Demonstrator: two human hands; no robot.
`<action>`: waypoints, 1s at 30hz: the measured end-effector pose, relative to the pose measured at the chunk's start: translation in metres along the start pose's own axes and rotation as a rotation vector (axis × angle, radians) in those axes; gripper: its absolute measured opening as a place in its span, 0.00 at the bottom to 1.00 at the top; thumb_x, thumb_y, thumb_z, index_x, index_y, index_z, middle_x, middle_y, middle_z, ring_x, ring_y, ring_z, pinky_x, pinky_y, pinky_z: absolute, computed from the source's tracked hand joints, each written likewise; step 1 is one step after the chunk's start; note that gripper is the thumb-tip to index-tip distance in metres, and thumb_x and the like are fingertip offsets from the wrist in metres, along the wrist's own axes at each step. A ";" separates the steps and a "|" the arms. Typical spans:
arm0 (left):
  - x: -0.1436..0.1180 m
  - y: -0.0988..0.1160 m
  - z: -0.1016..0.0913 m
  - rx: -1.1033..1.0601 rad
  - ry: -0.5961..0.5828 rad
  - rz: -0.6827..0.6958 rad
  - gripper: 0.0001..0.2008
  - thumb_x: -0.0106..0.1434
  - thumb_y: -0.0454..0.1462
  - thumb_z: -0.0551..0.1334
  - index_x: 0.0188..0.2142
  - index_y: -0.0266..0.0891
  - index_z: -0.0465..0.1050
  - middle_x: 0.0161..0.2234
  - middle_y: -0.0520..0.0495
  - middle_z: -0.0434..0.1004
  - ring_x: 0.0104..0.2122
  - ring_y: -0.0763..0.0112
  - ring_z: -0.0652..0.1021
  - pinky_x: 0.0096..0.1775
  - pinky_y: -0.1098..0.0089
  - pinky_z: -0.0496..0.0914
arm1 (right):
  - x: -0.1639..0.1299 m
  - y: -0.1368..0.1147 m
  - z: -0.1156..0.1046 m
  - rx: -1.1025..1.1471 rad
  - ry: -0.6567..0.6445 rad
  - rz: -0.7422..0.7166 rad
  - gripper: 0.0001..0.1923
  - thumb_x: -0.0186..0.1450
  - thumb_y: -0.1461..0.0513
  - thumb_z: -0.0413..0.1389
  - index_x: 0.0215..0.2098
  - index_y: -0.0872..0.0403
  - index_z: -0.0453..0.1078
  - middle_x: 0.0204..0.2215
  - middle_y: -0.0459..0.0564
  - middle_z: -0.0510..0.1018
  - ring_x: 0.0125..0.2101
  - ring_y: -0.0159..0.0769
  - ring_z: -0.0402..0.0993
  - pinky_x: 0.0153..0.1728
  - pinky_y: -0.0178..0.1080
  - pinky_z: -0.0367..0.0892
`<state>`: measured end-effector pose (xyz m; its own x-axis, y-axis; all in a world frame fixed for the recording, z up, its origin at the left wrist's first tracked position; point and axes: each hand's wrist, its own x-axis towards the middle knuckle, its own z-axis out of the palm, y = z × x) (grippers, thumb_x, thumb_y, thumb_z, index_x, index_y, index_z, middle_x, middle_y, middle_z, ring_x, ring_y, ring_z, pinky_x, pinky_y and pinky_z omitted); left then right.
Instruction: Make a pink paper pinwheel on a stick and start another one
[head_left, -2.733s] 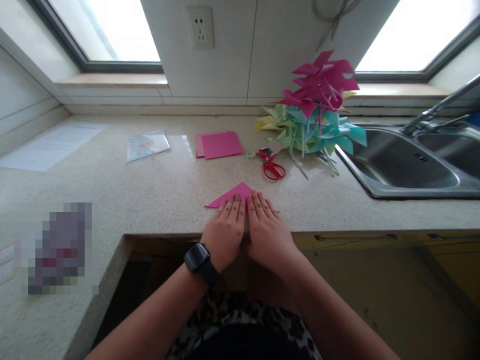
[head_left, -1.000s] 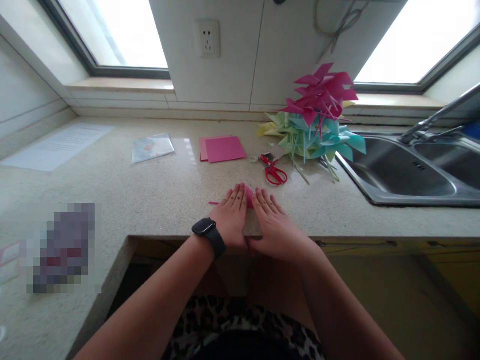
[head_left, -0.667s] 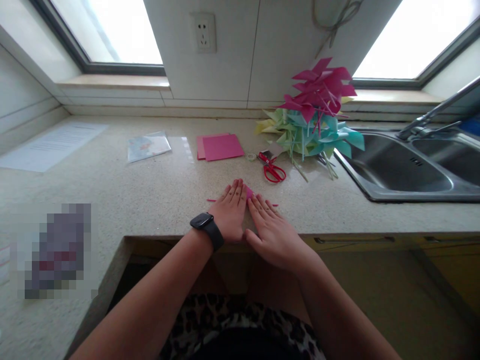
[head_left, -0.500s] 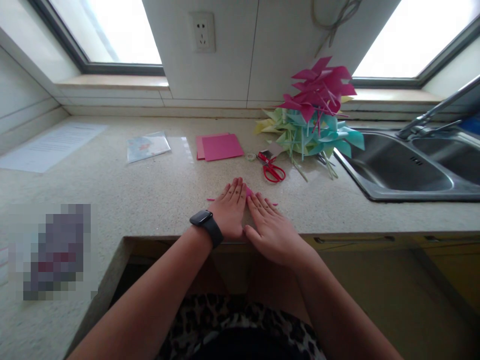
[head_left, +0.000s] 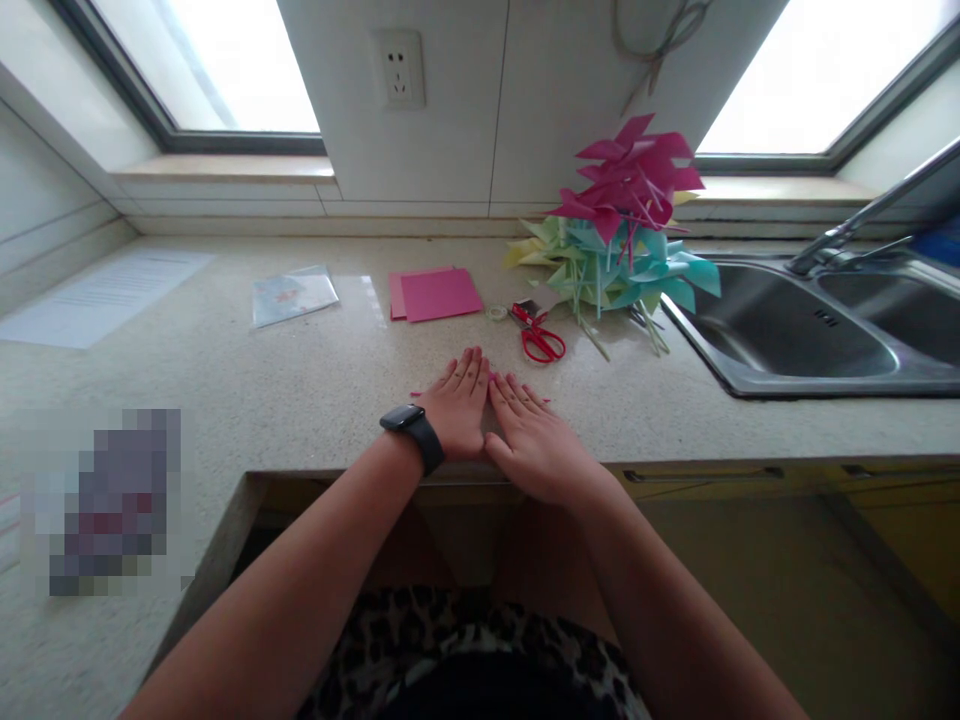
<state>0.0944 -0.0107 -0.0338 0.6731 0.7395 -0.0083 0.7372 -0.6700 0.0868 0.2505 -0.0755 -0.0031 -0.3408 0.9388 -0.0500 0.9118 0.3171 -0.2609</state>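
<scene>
Sheet point(head_left: 105, 295): white, with lines of print, flat on the speckled counter point(head_left: 337, 400) at the left edge of the frame, above the middle.
Blurred object point(head_left: 120, 500): lower left of the frame, greyish purple with some red; the blocks over it hide what it is.
Packet point(head_left: 294, 297): clear and pale, lying left of centre in the upper half.
Socket point(head_left: 403, 68): white, on the wall at the top, left of centre.
Square papers point(head_left: 442, 295): a deep pink one over a lighter pink one, near the frame's centre, beyond the hands.
Left hand point(head_left: 457, 405): palm down just left of centre, a dark watch point(head_left: 412, 425) at the wrist; fingers straight and mostly pressed together, with its thumb hard to make out.
Pink paper point(head_left: 492, 378): at the centre, under both hands; only slivers show at either side and between the fingertips, so its full shape cannot be told.
Pale ring point(head_left: 496, 313): small, above the hands, just beside the scissors.
Right hand point(head_left: 529, 430): palm down right of centre; fingers straight and nearly together, thumb spread towards the left hand.
Scissors point(head_left: 543, 343): red handles, above the right hand, apart from it.
Pinwheels point(head_left: 634, 175): heaped at upper right, magenta over teal, green and yellow.
Sink point(head_left: 817, 384): steel, at the right edge, with its tap point(head_left: 817, 250) behind.
</scene>
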 end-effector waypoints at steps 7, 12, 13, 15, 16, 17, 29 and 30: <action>0.008 -0.003 0.001 0.013 0.012 -0.034 0.46 0.60 0.45 0.55 0.69 0.17 0.40 0.72 0.22 0.36 0.72 0.46 0.41 0.68 0.52 0.43 | 0.009 0.004 0.002 -0.011 -0.002 0.011 0.39 0.69 0.54 0.42 0.72 0.68 0.45 0.72 0.60 0.44 0.72 0.44 0.39 0.71 0.48 0.42; 0.015 -0.008 0.005 0.023 0.033 -0.037 0.45 0.62 0.44 0.55 0.69 0.17 0.40 0.72 0.22 0.36 0.72 0.46 0.41 0.68 0.52 0.43 | 0.016 0.007 0.001 -0.018 -0.009 0.015 0.39 0.68 0.55 0.42 0.72 0.70 0.45 0.72 0.61 0.44 0.72 0.43 0.38 0.71 0.46 0.41; 0.016 -0.009 0.005 0.024 0.038 -0.035 0.45 0.62 0.44 0.55 0.69 0.17 0.40 0.72 0.22 0.36 0.72 0.46 0.41 0.68 0.51 0.43 | 0.018 0.007 0.001 -0.019 -0.010 0.019 0.39 0.68 0.55 0.42 0.72 0.70 0.45 0.72 0.61 0.44 0.72 0.43 0.38 0.71 0.46 0.41; 0.019 -0.011 0.004 0.025 0.044 -0.030 0.45 0.62 0.45 0.55 0.69 0.17 0.39 0.72 0.22 0.36 0.72 0.46 0.40 0.68 0.51 0.43 | 0.023 0.008 0.000 -0.021 -0.013 0.028 0.39 0.69 0.55 0.41 0.72 0.70 0.45 0.72 0.61 0.44 0.72 0.43 0.39 0.71 0.45 0.40; 0.020 -0.012 0.003 0.025 0.045 -0.029 0.46 0.62 0.45 0.55 0.69 0.17 0.39 0.72 0.21 0.35 0.72 0.45 0.40 0.68 0.50 0.43 | 0.025 0.009 0.000 -0.021 -0.014 0.033 0.39 0.69 0.54 0.41 0.72 0.70 0.45 0.72 0.61 0.44 0.72 0.43 0.39 0.71 0.45 0.40; 0.022 -0.013 0.002 0.025 0.045 -0.028 0.46 0.62 0.46 0.55 0.69 0.16 0.39 0.72 0.20 0.35 0.72 0.44 0.40 0.68 0.50 0.43 | 0.027 0.009 0.000 -0.021 -0.017 0.038 0.40 0.69 0.54 0.41 0.72 0.70 0.45 0.72 0.61 0.44 0.72 0.43 0.39 0.71 0.45 0.40; 0.036 -0.028 0.006 0.016 0.085 -0.014 0.50 0.62 0.51 0.55 0.70 0.16 0.35 0.72 0.19 0.32 0.72 0.43 0.38 0.68 0.49 0.41 | 0.048 0.016 0.001 -0.026 -0.047 0.086 0.42 0.68 0.53 0.41 0.72 0.72 0.41 0.73 0.62 0.39 0.72 0.44 0.34 0.71 0.45 0.37; 0.037 -0.029 0.007 0.016 0.087 -0.012 0.51 0.62 0.51 0.55 0.70 0.16 0.35 0.72 0.19 0.32 0.72 0.43 0.38 0.68 0.49 0.40 | 0.050 0.017 0.002 -0.026 -0.046 0.088 0.42 0.69 0.52 0.41 0.72 0.72 0.41 0.73 0.62 0.39 0.72 0.44 0.34 0.71 0.45 0.37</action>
<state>0.0987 0.0359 -0.0438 0.6572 0.7497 0.0778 0.7463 -0.6617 0.0716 0.2488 -0.0237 -0.0117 -0.2690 0.9561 -0.1160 0.9441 0.2379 -0.2283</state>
